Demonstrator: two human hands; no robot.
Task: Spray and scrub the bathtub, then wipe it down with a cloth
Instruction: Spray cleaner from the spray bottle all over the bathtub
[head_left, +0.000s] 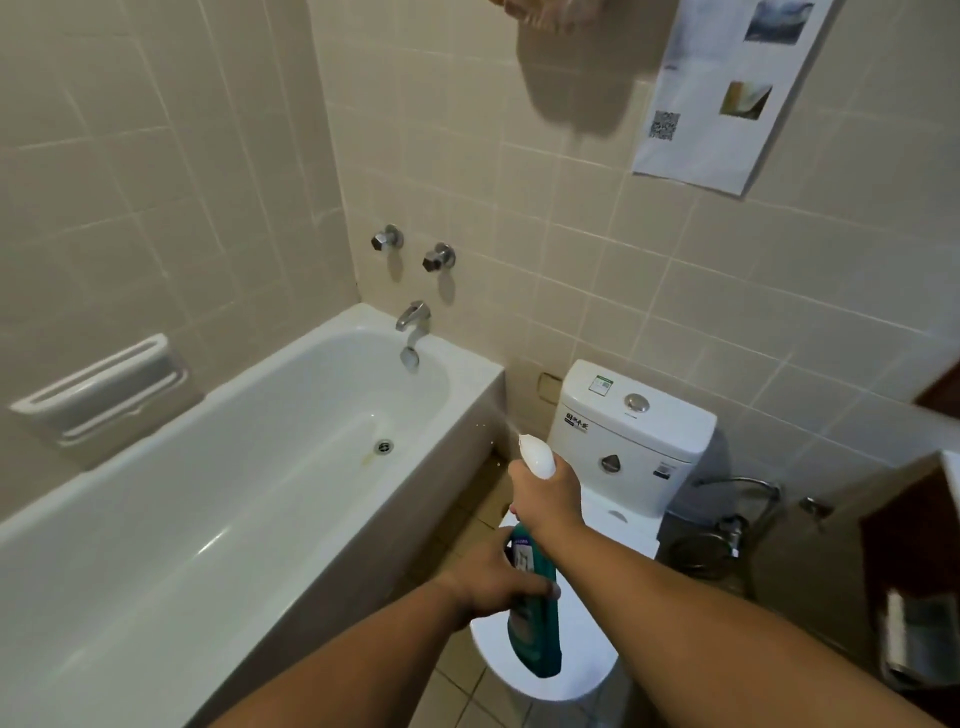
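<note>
The green spray bottle (537, 634) is held upright in the air just to the right of the bathtub (470, 358), over the closed lid of the toilet (631, 431) that stands beside the tub's tap end. How much liquid is in the bottle cannot be told through its coloured wall. The left hand (493, 579) has its fingers curled round the bottle's body, and the right hand (545, 499) is wrapped round the neck under the white spray head (537, 460), whose nozzle points toward the tub's near corner; a thin mist and a few droplets hang just off the tub's rim there. Inside the tub the white basin shows only its round drain (384, 446), with a faint brownish stain next to it. A chrome spout (413, 314) reaches over the tub's far end, with two taps (387, 240) on the tiles above it. A white soap holder (104, 389) is set in the wall along the tub's far long side.
</note>
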